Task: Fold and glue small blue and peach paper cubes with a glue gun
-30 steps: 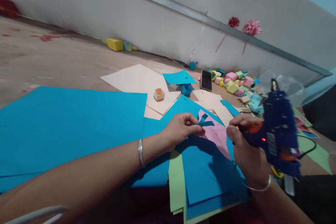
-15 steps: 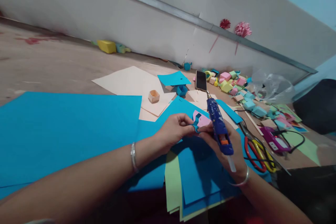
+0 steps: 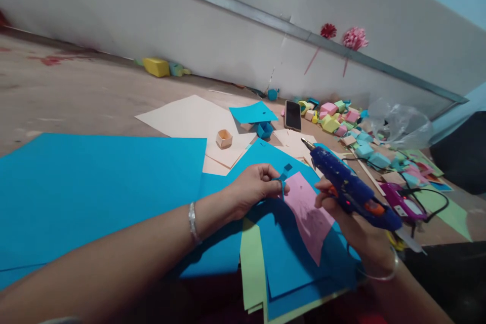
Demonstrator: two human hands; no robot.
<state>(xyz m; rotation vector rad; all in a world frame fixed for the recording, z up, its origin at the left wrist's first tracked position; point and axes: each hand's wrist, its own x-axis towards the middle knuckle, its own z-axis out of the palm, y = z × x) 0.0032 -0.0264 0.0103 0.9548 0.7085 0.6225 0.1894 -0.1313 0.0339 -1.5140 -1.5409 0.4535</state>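
My left hand (image 3: pixel 256 187) pinches a small folded blue paper strip (image 3: pixel 281 178) over a pink paper sheet (image 3: pixel 309 212). My right hand (image 3: pixel 341 212) grips a dark blue glue gun (image 3: pixel 349 187); its nozzle points up and to the left, away from the strip. Both hands hover above a stack of blue sheets (image 3: pixel 292 258) with light green sheets (image 3: pixel 252 263) under them. A small blue paper scrap (image 3: pixel 288 167) lies just beyond the strip.
A large blue sheet (image 3: pixel 94 187) covers the left floor. Cream sheets (image 3: pixel 197 119) carry a small peach paper box (image 3: pixel 224 138) and a blue box (image 3: pixel 264 129). A phone (image 3: pixel 292 115), a pile of coloured paper boxes (image 3: pixel 337 119), a plastic bag (image 3: pixel 398 124) and a purple glue gun (image 3: pixel 402 205) lie at right.
My right hand has drawn the glue gun back to the right, away from the strip, uncovering the pink sheet. My left hand keeps its pinch on the blue strip.
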